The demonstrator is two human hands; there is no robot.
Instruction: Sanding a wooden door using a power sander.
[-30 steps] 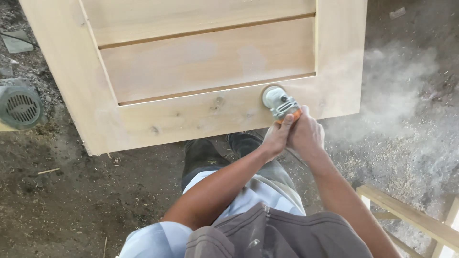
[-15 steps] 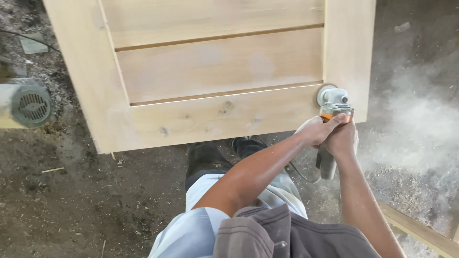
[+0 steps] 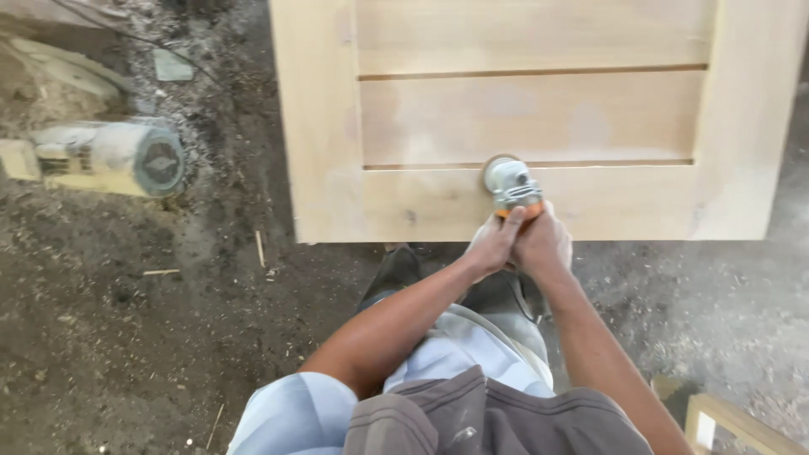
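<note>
A pale wooden panelled door (image 3: 539, 118) lies flat before me. Both my hands grip one angle grinder (image 3: 511, 185), grey-headed with an orange body, its disc pressed on the door's bottom rail near the middle. My left hand (image 3: 493, 244) wraps the handle from the left. My right hand (image 3: 543, 244) closes over it from the right, touching the left hand.
A dusty yellow and grey machine (image 3: 109, 160) lies on the dirt floor at the left. Wood chips and sawdust (image 3: 211, 278) cover the ground. A pale wooden frame piece (image 3: 742, 425) shows at the bottom right. My legs and shoes stand under the door's near edge.
The grinder and both hands have slid left along the bottom rail, from the right stile toward the middle. The dust cloud at the right has thinned.
</note>
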